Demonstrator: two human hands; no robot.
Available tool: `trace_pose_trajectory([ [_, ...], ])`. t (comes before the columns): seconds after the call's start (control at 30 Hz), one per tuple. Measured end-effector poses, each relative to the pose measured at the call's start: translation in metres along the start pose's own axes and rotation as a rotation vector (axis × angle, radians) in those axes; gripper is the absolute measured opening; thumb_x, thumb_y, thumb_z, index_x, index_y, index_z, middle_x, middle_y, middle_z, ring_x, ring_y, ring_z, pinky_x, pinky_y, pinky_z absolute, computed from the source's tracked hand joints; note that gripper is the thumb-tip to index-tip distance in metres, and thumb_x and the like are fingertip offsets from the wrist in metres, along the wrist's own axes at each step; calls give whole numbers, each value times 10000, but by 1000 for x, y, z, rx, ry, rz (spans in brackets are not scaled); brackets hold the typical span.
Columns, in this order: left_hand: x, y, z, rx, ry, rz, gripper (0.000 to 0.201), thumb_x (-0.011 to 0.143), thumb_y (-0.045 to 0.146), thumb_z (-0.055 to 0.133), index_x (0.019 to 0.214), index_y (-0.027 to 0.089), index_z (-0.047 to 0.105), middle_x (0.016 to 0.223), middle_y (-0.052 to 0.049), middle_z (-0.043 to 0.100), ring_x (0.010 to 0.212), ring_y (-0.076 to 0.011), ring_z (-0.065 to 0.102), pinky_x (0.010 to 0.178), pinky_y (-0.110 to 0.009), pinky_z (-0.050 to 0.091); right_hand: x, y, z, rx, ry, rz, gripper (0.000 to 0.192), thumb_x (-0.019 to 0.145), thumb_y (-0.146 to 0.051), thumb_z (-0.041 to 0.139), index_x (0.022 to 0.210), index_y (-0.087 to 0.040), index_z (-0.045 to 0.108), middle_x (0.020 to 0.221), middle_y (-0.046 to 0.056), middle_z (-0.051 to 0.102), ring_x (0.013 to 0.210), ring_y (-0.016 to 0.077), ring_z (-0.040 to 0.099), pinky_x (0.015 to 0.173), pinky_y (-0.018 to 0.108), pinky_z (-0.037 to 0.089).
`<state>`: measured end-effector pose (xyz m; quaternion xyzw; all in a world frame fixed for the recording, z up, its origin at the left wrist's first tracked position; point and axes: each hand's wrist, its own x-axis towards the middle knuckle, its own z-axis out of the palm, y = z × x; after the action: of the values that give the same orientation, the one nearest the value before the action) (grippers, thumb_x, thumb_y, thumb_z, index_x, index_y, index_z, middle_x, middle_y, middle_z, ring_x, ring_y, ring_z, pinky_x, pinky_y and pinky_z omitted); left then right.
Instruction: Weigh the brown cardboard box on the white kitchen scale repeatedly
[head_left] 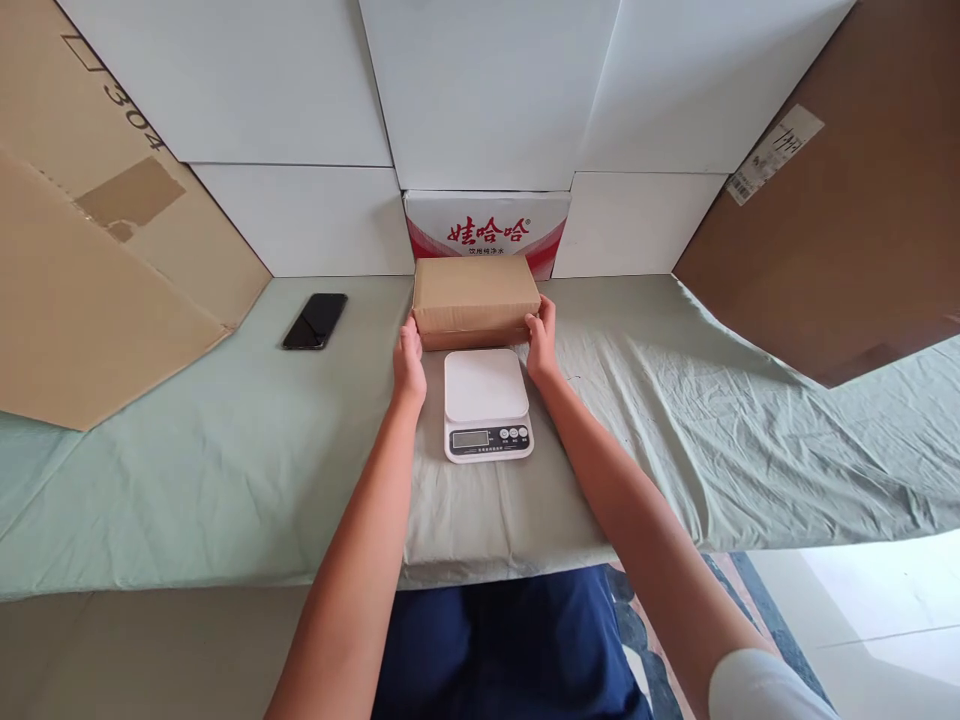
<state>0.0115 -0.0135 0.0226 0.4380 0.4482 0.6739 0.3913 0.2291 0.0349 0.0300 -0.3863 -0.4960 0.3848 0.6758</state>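
Observation:
A closed brown cardboard box (475,290) is held between my two hands, just behind a white kitchen scale (486,385). My left hand (409,362) presses against the box's left end. On the right end, my right hand (543,340) grips the corner, its thumb on the front face. The scale's plate carries nothing, and its display and buttons face me. Whether the box rests on the cloth or hangs slightly above it, I cannot tell. The fingers behind the box's ends are partly hidden.
A black smartphone (315,321) lies to the left on the pale green cloth (225,480). Behind the box stands a white-and-red carton (487,215) against white panels. Large cardboard sheets lean in at left (112,270) and right (840,220). The table's front edge is near my body.

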Motion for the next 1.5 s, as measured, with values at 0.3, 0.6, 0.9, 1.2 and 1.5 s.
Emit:
trace_pose_trajectory([
  [0.3, 3, -4, -7, 41, 21, -9, 1034, 830, 914, 362, 1545, 182, 510, 1683, -172, 373, 1585, -287, 325, 1299, -415, 259, -2, 9, -4, -9, 20, 37, 459, 821, -508, 556, 1227, -305, 490, 1351, 51, 558, 1269, 236, 542, 1125, 461, 448],
  [0.6, 27, 19, -77, -16, 269, -25, 946, 922, 799, -2, 1615, 275, 372, 1763, -76, 210, 1627, -217, 179, 1321, -440, 206, 30, -2, -45, 94, 382, 131, 508, 782, -484, 496, 1263, -321, 466, 1465, 58, 468, 1424, 223, 485, 1236, 580, 306],
  [0.9, 26, 15, -57, -11, 236, -49, 1031, 878, 866, 44, 1603, 231, 411, 1747, -111, 250, 1621, -238, 224, 1313, -410, 225, 21, 7, -35, 83, 277, 145, 497, 790, -487, 542, 1256, -317, 514, 1467, 61, 502, 1421, 243, 503, 1218, 603, 348],
  [1.2, 27, 6, -45, 33, 117, -72, 1138, 825, 935, 105, 1608, 166, 407, 1735, -172, 245, 1614, -276, 227, 1305, -430, 231, 2, 17, -17, -1, 83, 85, 469, 816, -471, 567, 1260, -320, 540, 1425, 38, 565, 1366, 222, 527, 1163, 503, 454],
  [1.5, 15, -7, -16, 23, -55, -84, 1058, 811, 948, 301, 1498, 190, 572, 1654, -173, 429, 1568, -307, 365, 1291, -445, 272, -6, 2, -9, -45, -27, 58, 432, 819, -464, 565, 1215, -294, 589, 1370, 39, 636, 1351, 249, 531, 1205, 517, 424],
])
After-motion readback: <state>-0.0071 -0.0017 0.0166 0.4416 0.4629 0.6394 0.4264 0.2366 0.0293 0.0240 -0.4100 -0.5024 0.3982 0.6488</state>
